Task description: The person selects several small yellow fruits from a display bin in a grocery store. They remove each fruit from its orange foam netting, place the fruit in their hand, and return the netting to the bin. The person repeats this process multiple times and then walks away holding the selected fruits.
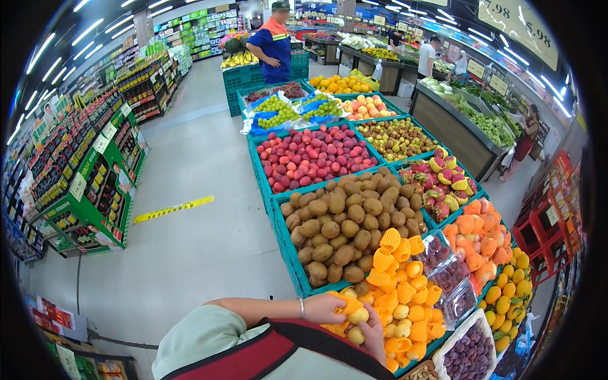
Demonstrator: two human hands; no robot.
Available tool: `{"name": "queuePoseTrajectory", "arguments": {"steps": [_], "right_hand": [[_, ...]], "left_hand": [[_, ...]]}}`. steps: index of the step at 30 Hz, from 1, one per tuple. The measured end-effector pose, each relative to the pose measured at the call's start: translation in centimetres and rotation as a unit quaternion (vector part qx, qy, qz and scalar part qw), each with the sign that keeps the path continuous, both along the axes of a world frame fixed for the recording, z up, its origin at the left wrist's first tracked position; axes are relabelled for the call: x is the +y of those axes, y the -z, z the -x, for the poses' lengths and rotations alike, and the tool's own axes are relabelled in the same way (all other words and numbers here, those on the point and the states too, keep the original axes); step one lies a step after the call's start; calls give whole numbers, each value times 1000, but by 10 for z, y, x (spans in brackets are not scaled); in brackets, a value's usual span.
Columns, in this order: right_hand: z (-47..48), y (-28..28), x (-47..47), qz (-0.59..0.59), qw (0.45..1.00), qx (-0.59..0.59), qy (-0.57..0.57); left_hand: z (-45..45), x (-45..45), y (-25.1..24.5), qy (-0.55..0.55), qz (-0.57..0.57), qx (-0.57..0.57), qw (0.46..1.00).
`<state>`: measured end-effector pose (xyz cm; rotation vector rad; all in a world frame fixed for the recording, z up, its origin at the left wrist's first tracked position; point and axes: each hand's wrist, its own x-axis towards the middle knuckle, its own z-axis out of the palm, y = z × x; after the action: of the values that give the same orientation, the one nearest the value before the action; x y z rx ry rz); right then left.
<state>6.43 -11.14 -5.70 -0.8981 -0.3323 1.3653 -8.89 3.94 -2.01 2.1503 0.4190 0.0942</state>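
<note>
Above a crate of pale yellow fruit in orange foam-net sleeves, both hands meet. My left hand (325, 308), with a bracelet on its wrist, grips an orange foam-net sleeve (347, 303). A pale yellow round fruit (358, 316), perhaps a pear, shows at the sleeve's end. My right hand (374, 333) has its fingers against this fruit from the right. Another bare fruit (356, 335) is just below; whether the right hand also holds it, I cannot tell. Sleeved fruits (406, 290) are piled to the right, some sleeves looking loose or partly off.
Kiwifruit (351, 209) fill the teal crate (288, 251) beyond my hands. Clear plastic boxes (449, 275) of dark fruit, orange-sleeved peaches (479, 232) and a white-lined crate of plums (468, 349) lie rightward. A worker (275, 45) stands at the stand's far end. A bottle display (95, 190) is left.
</note>
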Motion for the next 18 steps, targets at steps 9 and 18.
{"name": "queuePoseTrajectory", "arguments": {"steps": [9, 18], "right_hand": [[-1, 7, 3, 13, 995, -103, -9], [17, 28, 7, -2, 951, -301, 63]], "left_hand": [[-2, -4, 7, -17, 14, -11, 1000], [-6, -12, 10, -4, -34, 62, 998]]}}
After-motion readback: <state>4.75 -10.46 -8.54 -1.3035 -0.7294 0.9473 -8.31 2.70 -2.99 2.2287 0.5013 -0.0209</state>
